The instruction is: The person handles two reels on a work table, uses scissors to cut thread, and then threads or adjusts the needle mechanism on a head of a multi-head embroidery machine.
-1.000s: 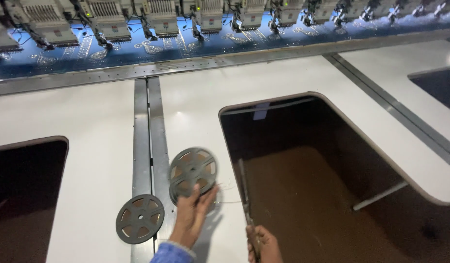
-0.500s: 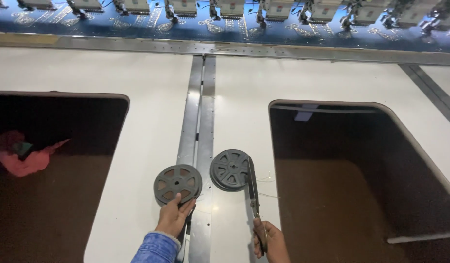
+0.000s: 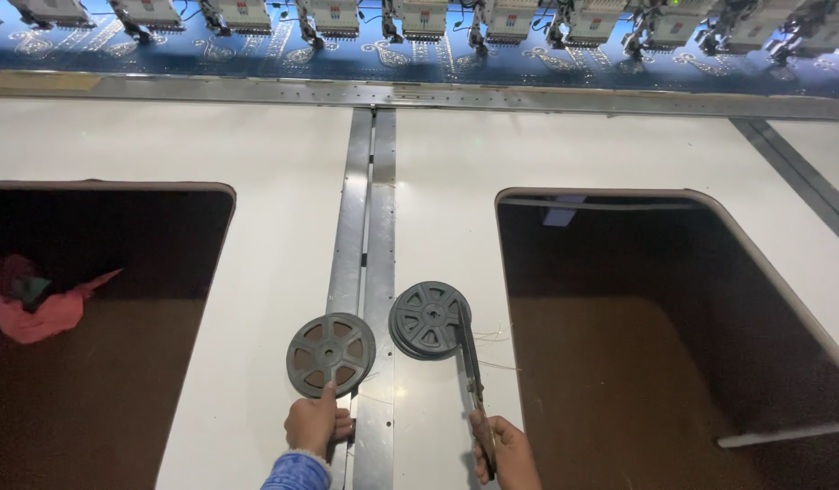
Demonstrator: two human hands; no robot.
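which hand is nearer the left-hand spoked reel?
Left. The left hand touches the near rim of that reel; the right hand holds scissors off to its right.

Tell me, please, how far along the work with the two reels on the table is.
Both grey reels lie flat on the white table. The left hand touches the left reel; the right hand holds scissors across the right reel. Loose thread beside it remains uncut.
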